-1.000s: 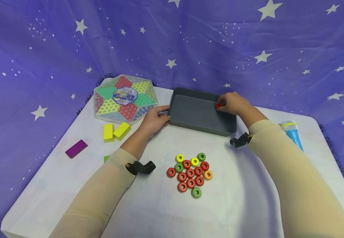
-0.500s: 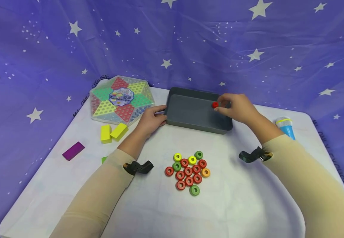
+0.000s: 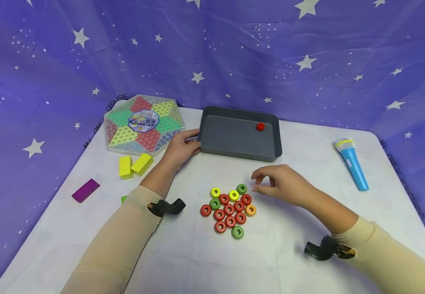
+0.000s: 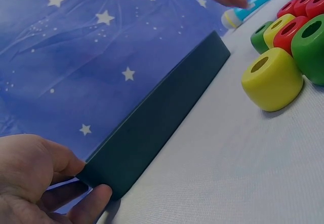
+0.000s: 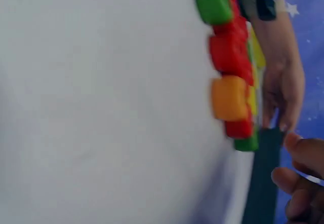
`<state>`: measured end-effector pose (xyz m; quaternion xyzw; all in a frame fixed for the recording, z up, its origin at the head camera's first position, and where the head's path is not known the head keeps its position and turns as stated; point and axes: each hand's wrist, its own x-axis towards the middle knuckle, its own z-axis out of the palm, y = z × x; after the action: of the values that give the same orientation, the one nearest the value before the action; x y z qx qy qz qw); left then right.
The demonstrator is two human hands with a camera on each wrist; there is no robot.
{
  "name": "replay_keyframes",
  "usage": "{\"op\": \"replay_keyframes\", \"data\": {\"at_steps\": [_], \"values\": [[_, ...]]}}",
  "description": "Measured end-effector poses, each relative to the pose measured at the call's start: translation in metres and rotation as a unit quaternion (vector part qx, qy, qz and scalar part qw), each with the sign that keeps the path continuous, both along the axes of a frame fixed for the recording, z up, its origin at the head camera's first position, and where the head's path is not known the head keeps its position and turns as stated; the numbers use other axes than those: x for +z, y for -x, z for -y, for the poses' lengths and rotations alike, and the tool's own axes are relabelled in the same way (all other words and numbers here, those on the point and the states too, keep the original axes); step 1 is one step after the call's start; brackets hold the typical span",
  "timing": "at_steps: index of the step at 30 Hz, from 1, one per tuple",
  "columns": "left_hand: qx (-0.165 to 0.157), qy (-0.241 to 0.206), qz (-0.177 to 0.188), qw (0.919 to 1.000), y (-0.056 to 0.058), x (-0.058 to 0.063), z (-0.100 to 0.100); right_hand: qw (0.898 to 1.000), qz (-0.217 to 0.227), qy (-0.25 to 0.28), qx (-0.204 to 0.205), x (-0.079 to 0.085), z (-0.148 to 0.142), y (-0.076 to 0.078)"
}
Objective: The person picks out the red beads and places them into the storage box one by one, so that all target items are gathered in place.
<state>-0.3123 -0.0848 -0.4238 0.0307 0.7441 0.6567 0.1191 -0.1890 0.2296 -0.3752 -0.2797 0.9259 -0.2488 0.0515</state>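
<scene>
A dark grey tray (image 3: 230, 154) stands at the back of the table. The fingertips of my left hand (image 3: 180, 151) rest against its left end; the left wrist view shows the thumb and a finger at the tray corner (image 4: 121, 168). Inside the tray, toward the back right, lies one red ring bead (image 3: 260, 126). My right hand (image 3: 283, 185) hovers over the table with fingers loosely bent and nothing between them. Just left of it sits a cluster of red, green, yellow and orange ring beads (image 3: 229, 210). Nearest to its fingertips are a green bead (image 3: 241, 188) and a red bead (image 3: 246, 199).
At the back left lies a Chinese checkers box (image 3: 144, 122). Two yellow blocks (image 3: 125, 167), a purple block (image 3: 85, 190) and a partly hidden green block (image 3: 123, 199) are on the left. A blue toy microphone (image 3: 353, 163) lies on the right. A starry purple cloth hangs behind.
My right hand has let go of the red bead in the tray and moved back toward me, beside the cluster. My left hand stays at the tray's left end.
</scene>
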Motion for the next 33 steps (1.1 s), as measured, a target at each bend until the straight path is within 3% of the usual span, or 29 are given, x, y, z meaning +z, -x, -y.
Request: {"op": "replay_keyframes", "data": {"at_steps": [4,7,12,21,33], "values": [[0.005,-0.006,0.002,1.0,-0.001,-0.002,0.002,0.999,0.013,-0.01,0.028,-0.019,0.004,-0.008],[0.008,-0.007,0.0,0.9999,-0.002,-0.003,0.003,0.999,0.014,-0.006,0.039,-0.025,0.007,-0.012],[0.007,-0.006,-0.008,0.9999,-0.001,-0.003,0.002,0.998,0.04,0.003,0.04,-0.023,0.01,-0.015],[0.004,-0.006,-0.006,1.0,0.0,0.0,-0.001,0.995,0.074,-0.032,0.053,-0.015,0.013,-0.011],[0.002,-0.002,-0.004,1.0,0.002,-0.001,0.0,0.991,0.068,-0.087,0.076,-0.012,0.019,-0.006]]}}
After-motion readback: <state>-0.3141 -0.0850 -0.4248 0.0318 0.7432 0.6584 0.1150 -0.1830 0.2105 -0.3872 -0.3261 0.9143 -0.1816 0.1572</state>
